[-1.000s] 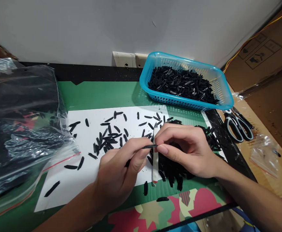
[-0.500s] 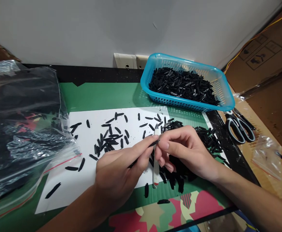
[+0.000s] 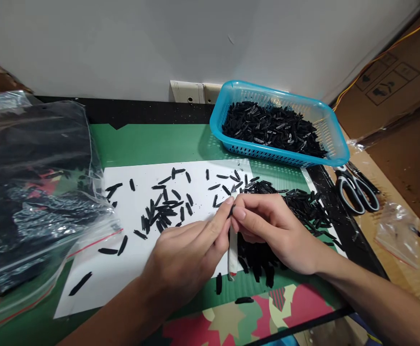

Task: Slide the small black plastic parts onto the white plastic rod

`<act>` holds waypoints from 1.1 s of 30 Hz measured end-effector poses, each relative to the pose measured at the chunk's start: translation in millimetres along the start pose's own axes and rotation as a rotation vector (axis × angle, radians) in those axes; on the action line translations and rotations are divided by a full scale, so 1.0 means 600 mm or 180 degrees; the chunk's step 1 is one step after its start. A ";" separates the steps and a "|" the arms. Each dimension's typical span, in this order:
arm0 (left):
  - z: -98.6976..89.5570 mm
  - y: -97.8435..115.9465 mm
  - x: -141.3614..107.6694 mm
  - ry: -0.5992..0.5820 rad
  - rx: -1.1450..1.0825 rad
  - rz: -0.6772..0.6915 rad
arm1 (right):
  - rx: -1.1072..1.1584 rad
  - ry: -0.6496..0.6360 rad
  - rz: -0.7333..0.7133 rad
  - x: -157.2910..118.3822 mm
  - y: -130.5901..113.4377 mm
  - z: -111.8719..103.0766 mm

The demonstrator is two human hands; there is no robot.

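My left hand [image 3: 191,250] and my right hand [image 3: 273,226] meet over the white paper [image 3: 123,269], fingertips pinched on a small black strip [image 3: 232,210] between them. Most of that strip is hidden by my fingers. Below my fingertips lies a white stick-like tool [image 3: 233,254] with a red spot at its lower end. A heap of black strips [image 3: 260,259] spreads under and beyond my right hand. Several loose black strips [image 3: 165,206] are scattered on the paper left of my hands.
A blue basket [image 3: 278,156] full of black pieces stands at the back right. Scissors [image 3: 352,192] and a small clear bag [image 3: 399,235] lie at the right. A large zip bag [image 3: 33,144] covers the left side. Behind are a wall and a socket [image 3: 188,92].
Both hands have drawn closer together at the fingertips. The black strip shows less between them, and the fingers of my right hand have curled in.
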State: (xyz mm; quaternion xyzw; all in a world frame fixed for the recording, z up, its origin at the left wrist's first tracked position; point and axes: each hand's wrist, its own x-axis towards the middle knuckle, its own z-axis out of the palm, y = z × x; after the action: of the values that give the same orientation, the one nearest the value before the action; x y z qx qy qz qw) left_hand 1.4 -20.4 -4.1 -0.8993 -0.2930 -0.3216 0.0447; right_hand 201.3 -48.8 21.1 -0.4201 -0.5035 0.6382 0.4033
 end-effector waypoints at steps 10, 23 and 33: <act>0.007 -0.008 -0.029 -0.0398 0.0365 0.0916 | -0.0335 0.0008 0.0000 0.004 0.004 0.000; 0.002 0.001 -0.008 -0.0324 0.0527 0.0937 | -0.0530 0.0514 0.0031 0.006 0.016 0.016; -0.001 0.003 -0.008 -0.0416 0.0686 0.1127 | -0.0522 0.0547 0.0004 0.009 0.020 0.020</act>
State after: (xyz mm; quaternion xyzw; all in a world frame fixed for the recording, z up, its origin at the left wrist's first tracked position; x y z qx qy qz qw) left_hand -0.8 -24.7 -6.3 -0.9457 -0.1655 -0.2166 0.1772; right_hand 187.0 -49.5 10.2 -0.5052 -0.5173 0.5569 0.4088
